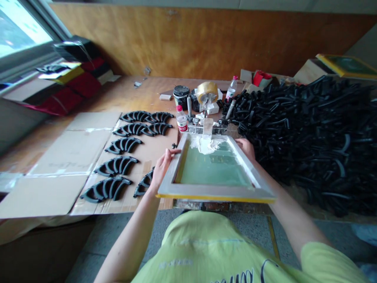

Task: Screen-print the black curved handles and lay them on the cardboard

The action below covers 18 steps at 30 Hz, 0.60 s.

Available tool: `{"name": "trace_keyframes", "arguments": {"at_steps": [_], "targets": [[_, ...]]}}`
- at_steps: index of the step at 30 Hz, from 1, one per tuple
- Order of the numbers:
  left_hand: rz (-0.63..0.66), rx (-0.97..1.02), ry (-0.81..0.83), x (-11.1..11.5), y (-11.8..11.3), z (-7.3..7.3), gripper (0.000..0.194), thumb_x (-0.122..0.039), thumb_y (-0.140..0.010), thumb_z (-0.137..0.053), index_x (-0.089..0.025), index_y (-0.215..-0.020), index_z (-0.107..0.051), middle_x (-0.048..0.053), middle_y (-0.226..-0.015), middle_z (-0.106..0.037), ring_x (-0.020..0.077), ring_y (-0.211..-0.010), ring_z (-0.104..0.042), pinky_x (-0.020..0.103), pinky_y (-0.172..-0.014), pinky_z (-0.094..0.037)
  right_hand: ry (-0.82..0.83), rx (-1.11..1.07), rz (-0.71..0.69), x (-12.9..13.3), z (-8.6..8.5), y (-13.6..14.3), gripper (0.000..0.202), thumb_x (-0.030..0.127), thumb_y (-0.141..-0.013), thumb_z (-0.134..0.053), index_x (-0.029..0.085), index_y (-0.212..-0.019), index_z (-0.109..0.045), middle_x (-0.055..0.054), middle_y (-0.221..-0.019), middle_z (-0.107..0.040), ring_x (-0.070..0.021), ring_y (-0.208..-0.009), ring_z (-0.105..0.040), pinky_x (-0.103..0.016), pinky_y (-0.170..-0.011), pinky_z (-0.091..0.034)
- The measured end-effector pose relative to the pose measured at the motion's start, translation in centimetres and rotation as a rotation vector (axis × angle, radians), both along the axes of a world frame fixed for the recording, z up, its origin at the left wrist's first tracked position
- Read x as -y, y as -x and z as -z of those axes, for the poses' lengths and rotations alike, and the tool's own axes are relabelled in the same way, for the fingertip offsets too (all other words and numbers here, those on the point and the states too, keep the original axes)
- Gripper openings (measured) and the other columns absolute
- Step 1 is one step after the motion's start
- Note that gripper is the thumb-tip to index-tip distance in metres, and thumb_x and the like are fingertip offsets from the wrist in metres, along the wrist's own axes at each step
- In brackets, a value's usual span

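Here, both hands, left (162,165) and right (246,148), have fingers at the screen frame's (170,179) opposite sides, grip unclear; the frame slants above the bench. Beyond stand bottles (182,120) and tape (207,92).

Hands, left (160,168) and right (246,148), at opposite sides of a screen frame (216,169); white paste (207,145) at its far end; black parts (312,137) heaped at right, individually hard to distinguish.

Cardboard (59,157) lies left — screen frame (169,184) between it and piled parts (324,145), right.
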<state>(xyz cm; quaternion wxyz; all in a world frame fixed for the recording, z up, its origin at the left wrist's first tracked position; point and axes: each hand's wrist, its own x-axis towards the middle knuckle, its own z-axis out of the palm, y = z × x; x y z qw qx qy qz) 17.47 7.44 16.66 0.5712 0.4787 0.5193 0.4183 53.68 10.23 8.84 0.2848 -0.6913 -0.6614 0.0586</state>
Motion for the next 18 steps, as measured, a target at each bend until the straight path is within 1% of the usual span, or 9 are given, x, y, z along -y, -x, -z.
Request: {"name": "trace_keyframes", "arguments": {"at_steps": [2,5,6,8,10,11,14,16,18], "targets": [[0.055,-0.054,0.111,1.3,0.8,2.9,0.063,-0.065,-0.081,-0.054,-0.016,-0.119,-0.066,0.002,-0.074,-0.067,0.0106,-0.053,-0.054,0.021,-0.047,-0.039,-0.068,-0.017,0.029,-2.0,-1.6,0.3,0.033,0.020,-0.088,-0.048,0.014,-0.116,-0.065,-0.014,-0.114,-0.063,-0.0266,-0.102,-0.060,-0.045,-0.092,-0.049],[0.047,-0.067,0.172,2.3,1.0,7.7,0.074,-0.058,-0.077,-0.064,-0.021,-0.139,-0.050,0.001,-0.077,-0.067,0.0123,-0.059,-0.058,0.020,-0.051,-0.042,-0.132,0.067,-0.115,-4.7,-3.5,4.3,0.049,0.021,-0.080,-0.064,0.017,-0.128,-0.056,-0.014,-0.131,-0.051,-0.0274,-0.117,-0.051,-0.043,-0.101,-0.043],[0.034,-0.074,0.179,2.4,0.9,9.1,0.078,-0.056,-0.076,-0.066,-0.021,-0.142,-0.045,0.001,-0.079,-0.068,0.0131,-0.062,-0.060,0.021,-0.054,-0.044,-0.103,0.121,-0.187,-5.3,-3.8,6.0,0.049,0.020,-0.079,-0.066,0.016,-0.127,-0.055,-0.014,-0.130,-0.052,-0.0279,-0.118,-0.050,-0.043,-0.101,-0.042],[0.015,-0.085,0.188,2.3,0.7,11.2,0.081,-0.056,-0.075,-0.066,-0.021,-0.144,-0.042,0.002,-0.082,-0.069,0.0144,-0.066,-0.062,0.022,-0.057,-0.046,0.021,0.225,-0.294,-5.6,-3.9,9.1,0.033,0.017,-0.082,-0.062,0.013,-0.114,-0.061,-0.015,-0.115,-0.059,-0.0277,-0.110,-0.052,-0.041,-0.096,-0.043],[0.010,-0.086,0.198,2.1,0.6,12.2,0.080,-0.056,-0.075,-0.066,-0.020,-0.143,-0.044,0.003,-0.084,-0.070,0.0149,-0.067,-0.063,0.023,-0.060,-0.047,0.132,0.300,-0.346,-4.9,-3.4,10.8,0.016,0.012,-0.084,-0.055,0.012,-0.098,-0.064,-0.013,-0.098,-0.064,-0.0259,-0.099,-0.055,-0.037,-0.089,-0.044],[0.013,-0.085,0.205,2.0,0.6,12.4,0.079,-0.056,-0.075,-0.066,-0.021,-0.142,-0.045,0.003,-0.084,-0.070,0.0151,-0.068,-0.063,0.023,-0.060,-0.047,0.157,0.323,-0.375,-4.1,-3.0,11.1,0.015,0.010,-0.084,-0.052,0.012,-0.092,-0.064,-0.012,-0.093,-0.065,-0.0250,-0.096,-0.055,-0.035,-0.087,-0.043],[0.017,-0.093,0.218,1.8,0.7,12.2,0.077,-0.056,-0.075,-0.066,-0.021,-0.140,-0.048,0.003,-0.085,-0.070,0.0146,-0.067,-0.062,0.023,-0.060,-0.047,0.131,0.336,-0.573,-1.4,-2.4,10.3,0.020,0.003,-0.080,-0.049,0.013,-0.088,-0.065,-0.011,-0.090,-0.065,-0.0229,-0.094,-0.055,-0.032,-0.083,-0.042],[0.020,-0.096,0.222,1.8,0.7,11.9,0.076,-0.056,-0.075,-0.066,-0.020,-0.140,-0.049,0.002,-0.084,-0.070,0.0141,-0.066,-0.061,0.022,-0.059,-0.046,0.109,0.314,-0.748,-0.1,-2.7,9.3,0.023,0.002,-0.078,-0.049,0.015,-0.087,-0.065,-0.009,-0.088,-0.065,-0.0216,-0.092,-0.055,-0.030,-0.081,-0.041],[0.024,-0.095,0.229,1.9,0.7,11.7,0.076,-0.055,-0.075,-0.066,-0.019,-0.140,-0.048,0.002,-0.082,-0.069,0.0138,-0.065,-0.061,0.022,-0.058,-0.046,0.125,0.282,-0.841,0.3,-3.3,8.7,0.020,0.003,-0.077,-0.052,0.017,-0.083,-0.066,-0.006,-0.085,-0.065,-0.0202,-0.088,-0.055,-0.028,-0.076,-0.040]]}}
